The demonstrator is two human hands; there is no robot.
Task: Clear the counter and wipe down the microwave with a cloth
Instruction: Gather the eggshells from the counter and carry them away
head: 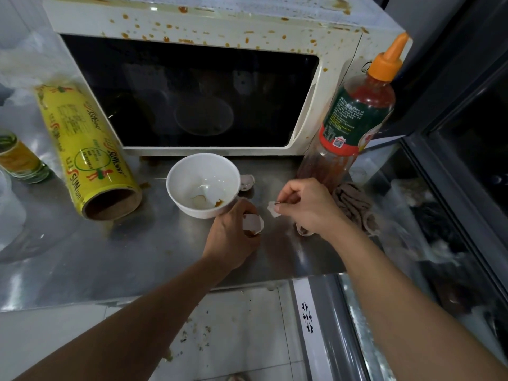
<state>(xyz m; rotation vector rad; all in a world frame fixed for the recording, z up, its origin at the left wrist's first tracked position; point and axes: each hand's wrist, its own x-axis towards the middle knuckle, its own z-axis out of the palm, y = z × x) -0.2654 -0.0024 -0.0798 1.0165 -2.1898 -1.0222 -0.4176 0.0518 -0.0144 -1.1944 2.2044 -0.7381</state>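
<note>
lying flat, cling-film roll (82,149), long axis toward the microwave (198,78)

— How are your arms lying?

— Both of your forearms come up from the bottom edge and lean in toward each other, bare to the wrist. Your left arm crosses from the lower left; your right comes in steeply from the lower right.

— And your left hand (233,237)?

— Back of the hand up, fingers curled under, and you hold something pale and cupped in them against the palm.

— Your right hand (308,207)?

— It sits just beside the left, a little higher, wrist bent slightly. Your thumb and forefinger pinch a small white fragment, the other fingers loosely folded behind. The two hands are close but do not touch.
</note>
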